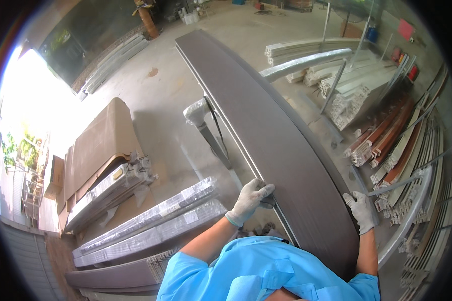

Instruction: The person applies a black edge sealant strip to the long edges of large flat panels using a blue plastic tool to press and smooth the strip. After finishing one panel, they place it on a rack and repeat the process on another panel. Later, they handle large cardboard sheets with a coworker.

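A long, flat brown panel (pixel 266 130) stretches from my body far out ahead; pale lines along its left side suggest stacked layers. My left hand (pixel 250 200), in a pale work glove, is closed on its left edge with the thumb near the top face. On the opposite edge, my gloved right hand (pixel 362 211) grips the side, its fingers partly hidden. Under the panel stands a metal support with a plastic-wrapped arm (pixel 198 111) sticking out to the left. A second wrapped bar (pixel 306 62) extends from the panel's far right side.
Plastic-wrapped bundles (pixel 150 215) lie at the left, beside a stack covered with brown cardboard (pixel 98 145). Pale profiles (pixel 359 93) are piled at the right. Nearer are red-brown lengths (pixel 386 133) and a rack with a curved wrapped bar (pixel 412 215).
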{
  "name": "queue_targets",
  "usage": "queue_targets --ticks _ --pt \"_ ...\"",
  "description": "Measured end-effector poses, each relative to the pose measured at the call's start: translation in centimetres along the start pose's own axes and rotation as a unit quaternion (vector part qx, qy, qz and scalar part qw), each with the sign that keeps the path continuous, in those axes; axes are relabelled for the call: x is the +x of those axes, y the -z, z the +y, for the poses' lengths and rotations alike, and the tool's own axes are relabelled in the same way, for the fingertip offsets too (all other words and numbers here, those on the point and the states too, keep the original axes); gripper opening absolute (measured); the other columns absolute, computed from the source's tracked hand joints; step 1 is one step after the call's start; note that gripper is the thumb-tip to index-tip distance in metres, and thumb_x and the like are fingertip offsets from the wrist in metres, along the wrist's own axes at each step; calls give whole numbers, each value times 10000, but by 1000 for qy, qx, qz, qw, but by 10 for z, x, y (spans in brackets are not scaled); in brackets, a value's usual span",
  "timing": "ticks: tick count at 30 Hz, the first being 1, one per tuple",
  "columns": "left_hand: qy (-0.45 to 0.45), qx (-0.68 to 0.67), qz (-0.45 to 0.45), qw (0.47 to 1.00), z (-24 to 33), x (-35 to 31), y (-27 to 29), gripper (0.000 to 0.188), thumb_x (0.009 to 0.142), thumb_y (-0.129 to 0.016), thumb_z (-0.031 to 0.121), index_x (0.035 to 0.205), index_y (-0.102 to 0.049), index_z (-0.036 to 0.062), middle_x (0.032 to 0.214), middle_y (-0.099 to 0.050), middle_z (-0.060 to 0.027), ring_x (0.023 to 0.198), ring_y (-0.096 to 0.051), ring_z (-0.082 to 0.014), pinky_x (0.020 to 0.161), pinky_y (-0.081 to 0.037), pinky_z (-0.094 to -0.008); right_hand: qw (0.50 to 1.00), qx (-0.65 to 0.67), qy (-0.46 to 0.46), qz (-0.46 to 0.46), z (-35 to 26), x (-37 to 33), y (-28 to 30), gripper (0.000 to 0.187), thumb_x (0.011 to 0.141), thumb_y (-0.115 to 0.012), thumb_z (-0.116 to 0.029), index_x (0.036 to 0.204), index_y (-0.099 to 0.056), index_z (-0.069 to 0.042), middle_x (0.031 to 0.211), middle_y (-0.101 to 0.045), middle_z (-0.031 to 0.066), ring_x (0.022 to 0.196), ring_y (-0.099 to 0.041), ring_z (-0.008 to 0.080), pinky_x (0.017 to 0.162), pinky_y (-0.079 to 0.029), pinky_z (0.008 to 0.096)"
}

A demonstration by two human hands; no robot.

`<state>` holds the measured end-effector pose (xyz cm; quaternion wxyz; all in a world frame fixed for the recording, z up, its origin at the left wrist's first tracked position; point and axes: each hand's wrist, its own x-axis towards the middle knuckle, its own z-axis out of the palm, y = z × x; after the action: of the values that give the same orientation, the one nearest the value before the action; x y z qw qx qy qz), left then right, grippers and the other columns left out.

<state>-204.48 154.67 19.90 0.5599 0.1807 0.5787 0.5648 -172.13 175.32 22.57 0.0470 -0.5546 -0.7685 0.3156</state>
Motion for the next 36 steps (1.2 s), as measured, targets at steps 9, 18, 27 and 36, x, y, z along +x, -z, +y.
queue_targets --ticks 9,18,27,36 --pt "8 -50 -37 998 1 -3 13 473 1004 -652 357 1200 -519 -52 1083 -648 -182 938 -712 -258 805 -626 -400 995 -95 18 27 -37 -30 33 810 861 -750 -531 1300 -560 122 1228 -631 329 1184 -597 452 1030 -459 464" --pt "-2 -51 -48 998 -11 -10 24 684 947 -658 572 1221 -510 -37 1129 -625 -162 955 -688 -239 775 -601 -371 995 -18 101 3 -64 -57 32 846 833 -766 -570 1292 -574 114 1166 -660 313 1148 -618 439 994 -470 468" --pt "17 -103 -46 993 -15 -5 26 860 894 -692 628 1395 -415 -15 1196 -612 -171 999 -677 -251 760 -599 -374 987 -84 123 56 -76 -78 39 753 848 -764 -546 1231 -612 83 1102 -691 239 1046 -655 363 930 -487 424" --pt "-62 -108 -53 991 -19 -5 18 969 883 -698 637 1499 -305 1 1379 -536 -185 1190 -620 -277 847 -597 -417 989 -61 132 29 -120 -107 46 757 839 -766 -566 1251 -614 51 1091 -714 190 1030 -676 305 930 -489 404"
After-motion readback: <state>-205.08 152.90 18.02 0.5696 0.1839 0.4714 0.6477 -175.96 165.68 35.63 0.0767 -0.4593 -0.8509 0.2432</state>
